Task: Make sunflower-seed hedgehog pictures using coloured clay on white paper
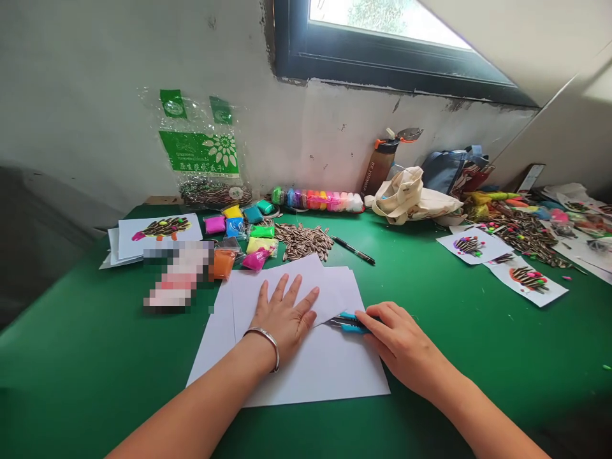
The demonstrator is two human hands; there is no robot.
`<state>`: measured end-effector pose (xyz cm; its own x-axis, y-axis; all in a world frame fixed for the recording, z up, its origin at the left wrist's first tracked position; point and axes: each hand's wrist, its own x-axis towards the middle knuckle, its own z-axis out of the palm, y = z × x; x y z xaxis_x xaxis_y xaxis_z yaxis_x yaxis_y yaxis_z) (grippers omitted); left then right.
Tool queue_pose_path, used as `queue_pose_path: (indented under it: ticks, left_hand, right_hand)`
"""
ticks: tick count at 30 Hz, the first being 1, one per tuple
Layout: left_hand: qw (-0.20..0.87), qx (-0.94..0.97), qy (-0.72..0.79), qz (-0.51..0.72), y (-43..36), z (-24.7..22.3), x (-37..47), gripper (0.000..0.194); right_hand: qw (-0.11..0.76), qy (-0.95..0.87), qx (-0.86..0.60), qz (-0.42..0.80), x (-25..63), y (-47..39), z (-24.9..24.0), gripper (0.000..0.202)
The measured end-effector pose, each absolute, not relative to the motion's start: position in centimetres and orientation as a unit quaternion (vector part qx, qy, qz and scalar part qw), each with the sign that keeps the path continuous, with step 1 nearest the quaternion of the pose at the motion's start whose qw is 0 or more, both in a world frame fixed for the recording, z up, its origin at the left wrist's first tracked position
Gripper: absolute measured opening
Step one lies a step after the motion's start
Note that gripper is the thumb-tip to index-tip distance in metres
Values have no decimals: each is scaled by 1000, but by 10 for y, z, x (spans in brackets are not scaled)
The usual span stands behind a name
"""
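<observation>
My left hand [285,315] lies flat with its fingers spread on a white sheet of paper [248,299], which rests turned on a stack of white paper [315,382]. To its right, my right hand [399,338] has its fingers closed around a pair of blue-and-black scissors [351,322]. The scissors lie low over the stack and point left, with their tips at the edge of the top sheet. Part of their handles is hidden by my fingers.
Behind the paper are a heap of sunflower seeds [303,242], a black pen [354,250] and colourful clay packets [258,247]. Cards with seed pictures [162,231] lie left, others [528,280] right. A bottle [380,166] and a cloth bag [411,197] stand by the wall.
</observation>
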<state>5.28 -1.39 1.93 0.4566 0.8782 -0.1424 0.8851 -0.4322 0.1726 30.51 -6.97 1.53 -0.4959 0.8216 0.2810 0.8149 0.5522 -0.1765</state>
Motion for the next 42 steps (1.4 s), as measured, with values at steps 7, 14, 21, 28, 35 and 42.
queue_pose_path:
  ticks: [7,14,21,28,35,42]
  left_hand:
    - [109,847,520,-3,-13,16,53,47]
    - [123,845,520,-1,-13,17,52,49]
    - [139,842,521,-4,-14,21,52,54]
    - [145,842,520,5,-13,20,51,56]
    - [163,841,516,17,-12,21,49,56]
    - [222,827,516,15,-6,32,44,59]
  right_hand:
    - [180,-865,-468,15,298,-71,12,36]
    - [185,-870,-457,8,291,-73,14,37]
    - [174,-873,-455,4,280,-74,15,35]
    - [182,-867,-463,15,268,-78,15,38]
    - [199,-864,-460,35,256,-81,17,38]
    - [197,-871,-448,40,248,-82,16,40]
